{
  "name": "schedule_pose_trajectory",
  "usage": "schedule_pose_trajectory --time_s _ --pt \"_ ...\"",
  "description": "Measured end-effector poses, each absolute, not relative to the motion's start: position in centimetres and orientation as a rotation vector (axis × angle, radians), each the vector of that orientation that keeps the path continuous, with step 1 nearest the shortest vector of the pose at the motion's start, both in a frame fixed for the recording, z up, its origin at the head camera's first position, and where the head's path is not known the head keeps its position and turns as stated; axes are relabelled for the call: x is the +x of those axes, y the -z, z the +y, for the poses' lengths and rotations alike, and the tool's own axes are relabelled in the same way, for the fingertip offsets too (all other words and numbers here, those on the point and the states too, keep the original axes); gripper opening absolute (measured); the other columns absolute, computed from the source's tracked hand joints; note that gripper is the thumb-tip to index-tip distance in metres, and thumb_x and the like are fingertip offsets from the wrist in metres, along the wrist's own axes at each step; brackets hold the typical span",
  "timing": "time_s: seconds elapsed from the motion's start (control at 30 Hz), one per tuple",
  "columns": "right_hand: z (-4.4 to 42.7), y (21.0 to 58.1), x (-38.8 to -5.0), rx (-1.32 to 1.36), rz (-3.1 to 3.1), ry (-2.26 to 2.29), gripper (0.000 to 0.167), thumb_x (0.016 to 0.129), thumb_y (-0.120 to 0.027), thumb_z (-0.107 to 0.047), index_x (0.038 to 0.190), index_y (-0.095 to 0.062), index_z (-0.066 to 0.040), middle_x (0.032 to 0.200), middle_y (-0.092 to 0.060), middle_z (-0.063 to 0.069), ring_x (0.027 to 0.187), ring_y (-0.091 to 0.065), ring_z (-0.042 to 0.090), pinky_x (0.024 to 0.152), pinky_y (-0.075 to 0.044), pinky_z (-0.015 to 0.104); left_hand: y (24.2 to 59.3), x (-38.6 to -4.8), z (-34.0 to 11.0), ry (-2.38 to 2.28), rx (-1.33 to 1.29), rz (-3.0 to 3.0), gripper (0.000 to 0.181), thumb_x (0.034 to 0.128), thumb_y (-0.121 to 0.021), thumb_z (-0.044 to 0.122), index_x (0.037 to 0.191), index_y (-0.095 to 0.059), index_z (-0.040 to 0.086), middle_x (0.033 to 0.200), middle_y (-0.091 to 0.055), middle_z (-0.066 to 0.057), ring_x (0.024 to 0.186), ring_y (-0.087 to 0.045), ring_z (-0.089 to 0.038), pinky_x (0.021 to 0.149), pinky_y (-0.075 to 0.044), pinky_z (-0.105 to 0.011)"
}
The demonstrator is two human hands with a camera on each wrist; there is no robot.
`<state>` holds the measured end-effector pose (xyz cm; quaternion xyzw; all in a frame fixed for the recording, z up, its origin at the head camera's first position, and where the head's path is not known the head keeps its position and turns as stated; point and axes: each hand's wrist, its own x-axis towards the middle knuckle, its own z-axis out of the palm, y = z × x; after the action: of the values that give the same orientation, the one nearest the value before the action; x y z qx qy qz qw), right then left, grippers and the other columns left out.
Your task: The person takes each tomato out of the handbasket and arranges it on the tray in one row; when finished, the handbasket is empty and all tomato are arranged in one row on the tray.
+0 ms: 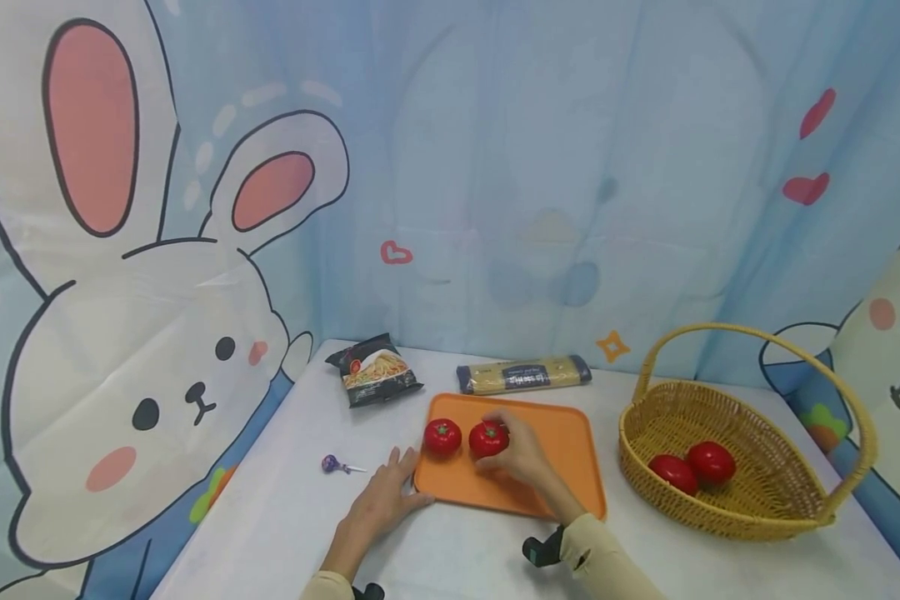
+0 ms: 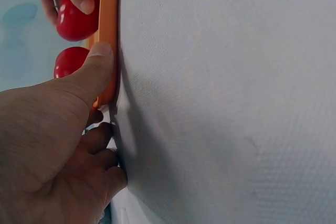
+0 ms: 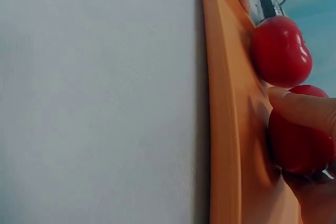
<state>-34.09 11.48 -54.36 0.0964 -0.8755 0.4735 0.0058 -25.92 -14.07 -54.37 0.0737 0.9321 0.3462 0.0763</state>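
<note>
An orange tray (image 1: 547,433) lies on the white table. On its left part sits one red tomato (image 1: 442,437) with a green stem. Just right of it my right hand (image 1: 521,454) grips a second red tomato (image 1: 488,439) between thumb and fingers; the right wrist view shows this gripped tomato (image 3: 299,142) close against the tray. My left hand (image 1: 386,500) holds the tray's near left corner. In the left wrist view its thumb (image 2: 97,66) lies on the rim and the other fingers bend round the corner, partly hidden.
A wicker basket (image 1: 727,521) with a tall handle stands at the right, holding two red fruits (image 1: 711,463). Behind the tray lie a black noodle packet (image 1: 378,371) and a pasta pack (image 1: 525,375). A lollipop (image 1: 333,464) lies left of the tray.
</note>
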Motion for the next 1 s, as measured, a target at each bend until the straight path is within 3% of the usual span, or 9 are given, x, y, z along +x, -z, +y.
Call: schedule_pose_trajectory --time_s 0.4,0.7,1.0 --pt "10.2 55.1 -33.9 0.293 -2.675 -1.472 0.077 0.064 -0.098 0.01 0.129 -0.061 -0.006 0.13 -0.069 0.016 0.13 -0.062 0.042 0.115 -0.049 0.063 54.3 -26.1 -14.1 -1.021 0.211 2.79 0.084 0.0965 -0.082 0.037 0.165 -0.044 0.006 0.171 -0.033 -0.028 0.153 -0.032 -0.061 0.121 -0.031 -0.076" --pt "9.7 54.8 -33.6 0.209 -2.707 -1.464 0.081 0.067 -0.101 0.002 0.137 -0.06 -0.004 0.137 -0.066 0.02 0.134 -0.059 0.043 0.116 -0.049 0.062 54.4 -26.1 -14.2 -1.021 0.235 2.798 0.083 0.0963 -0.082 0.036 0.163 -0.045 0.005 0.17 -0.035 -0.028 0.151 -0.033 -0.063 0.12 -0.032 -0.076" --pt "10.4 53.9 -33.6 0.188 -2.788 -1.416 0.109 0.069 -0.103 -0.008 0.16 -0.045 -0.004 0.148 -0.062 0.021 0.139 -0.056 0.044 0.115 -0.05 0.062 54.2 -26.0 -14.2 -1.027 0.222 2.786 0.083 0.0962 -0.082 0.038 0.164 -0.045 0.006 0.171 -0.035 -0.026 0.154 -0.031 -0.059 0.121 -0.031 -0.076"
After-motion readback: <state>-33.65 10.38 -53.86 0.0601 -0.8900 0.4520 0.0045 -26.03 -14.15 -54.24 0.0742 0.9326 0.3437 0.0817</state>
